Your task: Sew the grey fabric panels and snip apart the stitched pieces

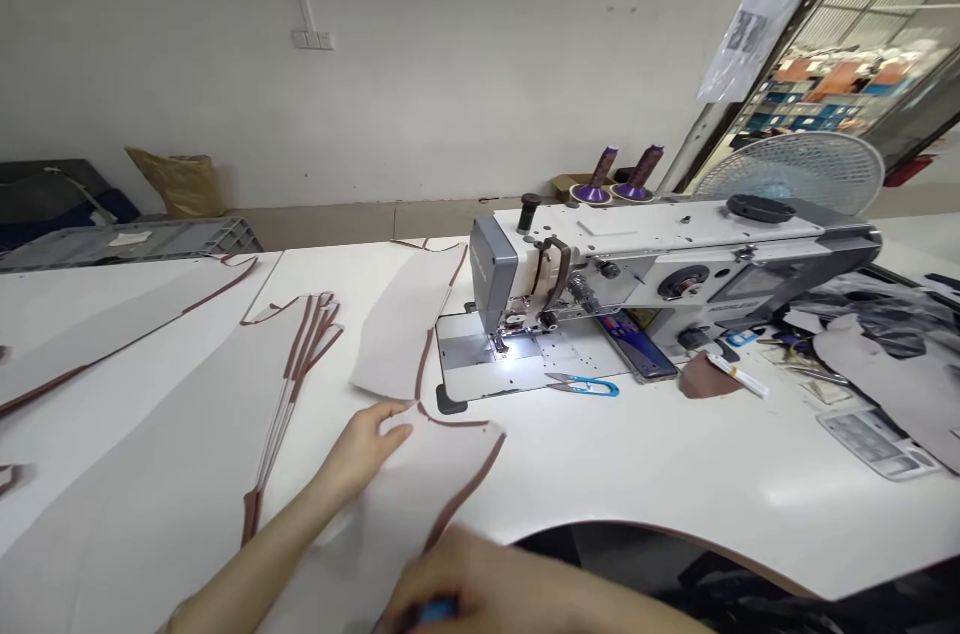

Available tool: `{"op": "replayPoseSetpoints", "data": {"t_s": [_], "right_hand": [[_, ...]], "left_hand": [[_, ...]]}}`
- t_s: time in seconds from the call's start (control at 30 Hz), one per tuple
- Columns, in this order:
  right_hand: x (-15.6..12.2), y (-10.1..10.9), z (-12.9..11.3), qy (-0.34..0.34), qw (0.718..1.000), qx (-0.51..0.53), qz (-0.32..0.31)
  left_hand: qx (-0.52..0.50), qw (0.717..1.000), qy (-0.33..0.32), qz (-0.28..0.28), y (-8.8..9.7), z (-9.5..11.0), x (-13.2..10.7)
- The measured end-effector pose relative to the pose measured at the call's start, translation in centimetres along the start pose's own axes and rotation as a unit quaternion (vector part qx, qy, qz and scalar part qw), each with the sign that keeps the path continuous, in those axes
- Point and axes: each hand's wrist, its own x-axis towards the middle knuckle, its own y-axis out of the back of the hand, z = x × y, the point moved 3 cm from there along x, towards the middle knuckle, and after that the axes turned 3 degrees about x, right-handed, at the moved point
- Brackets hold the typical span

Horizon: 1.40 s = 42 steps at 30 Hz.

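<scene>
1. Left hand (364, 449), thumb and forefinger parted, touching the brown-edged panel (442, 459) on the white tabletop (600, 474), near the sewing machine (607, 259)!
2. Right hand (469, 579), blurred, closed round a blue object (435, 611).

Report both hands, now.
Left hand: open, thumb and forefinger apart, touching a brown-edged pale piece.
Right hand: closed around a blue object, too blurred and covered to identify.

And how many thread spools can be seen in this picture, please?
2: the left spool and the right spool, side by side behind the sewing machine. Others could be hidden behind it.
</scene>
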Motion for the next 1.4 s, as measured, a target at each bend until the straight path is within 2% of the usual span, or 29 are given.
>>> {"op": "replayPoseSetpoints", "data": {"t_s": [0.03, 0.1, 0.13, 0.17, 0.23, 0.3, 0.4, 0.5, 0.6, 0.73, 0.93, 1.13, 1.4], "right_hand": [[-0.7, 1.7, 0.1, -0.013, 0.999, 0.008, 0.041], [-1.9, 5.4, 0.8, -0.065, 0.979, -0.012, 0.194], [-2.2, 6.9, 1.3, -0.080, 0.970, -0.053, 0.223], [-2.2, 8.0, 1.8, -0.095, 0.966, -0.087, 0.225], [-1.6, 9.3, 3.3, -0.130, 0.969, -0.105, 0.179], [-0.9, 9.4, 4.5, -0.151, 0.979, -0.068, 0.117], [-0.1, 8.7, 4.9, -0.151, 0.988, 0.024, 0.032], [-0.2, 8.2, 4.7, -0.163, 0.982, 0.097, -0.006], [-0.8, 8.7, 4.6, -0.172, 0.979, 0.109, 0.001], [-1.4, 9.2, 4.5, -0.167, 0.984, 0.060, 0.006], [-0.7, 8.6, 4.3, -0.157, 0.984, 0.084, -0.005], [-0.3, 8.1, 4.5, -0.135, 0.982, 0.128, 0.040], [-0.5, 7.8, 4.6, -0.144, 0.979, 0.092, 0.109]], "left_hand": [[0.058, 0.997, -0.039, 0.037, 0.3, -0.3, -1.5], [0.154, 0.976, -0.118, 0.096, 0.4, -0.6, -4.8], [0.193, 0.960, -0.159, 0.124, 0.2, -0.5, -6.4], [0.225, 0.941, -0.200, 0.151, 0.0, -0.2, -7.8], [0.264, 0.906, -0.259, 0.207, -0.3, 0.6, -10.0], [0.274, 0.891, -0.287, 0.222, -0.5, 1.2, -11.0], [0.262, 0.905, -0.300, 0.147, -0.6, 1.4, -11.0], [0.246, 0.912, -0.314, 0.097, -0.4, 1.6, -10.8], [0.243, 0.909, -0.324, 0.099, -0.2, 1.8, -10.8], [0.248, 0.900, -0.343, 0.104, -0.5, 2.2, -10.8], [0.238, 0.904, -0.341, 0.098, -0.7, 1.9, -10.4], [0.229, 0.910, -0.333, 0.095, -0.3, 1.6, -10.4], [0.218, 0.911, -0.332, 0.108, -0.4, 1.9, -9.9]]}}
